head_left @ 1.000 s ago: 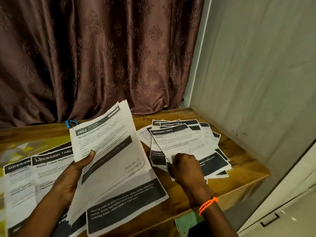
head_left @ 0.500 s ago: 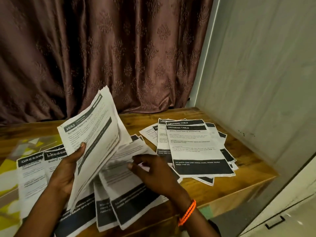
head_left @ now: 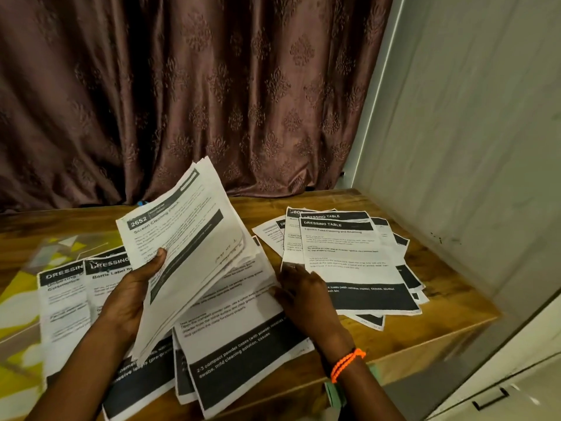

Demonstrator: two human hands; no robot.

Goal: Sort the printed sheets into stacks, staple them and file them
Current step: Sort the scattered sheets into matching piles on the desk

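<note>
Sheaf of printed sheets (head_left: 194, 238), topmost headed 2652, gripped by left hand (head_left: 133, 287), thumb on top. Right hand (head_left: 303, 294) lies open, flat on a middle-stack sheet (head_left: 239, 335) on the table (head_left: 425, 338). Risk: loosely fanned stacks (right stack (head_left: 349, 262) overlapping) may slide, mixing categories.

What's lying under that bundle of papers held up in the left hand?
Under the held bundle lie more printed sheets fanned on the wooden table, one listing compact powder cases. Their upper parts and headings are covered by the bundle and the left hand.

Printed sheets (head_left: 349, 262) fanned in loose piles, unstapled.
</note>
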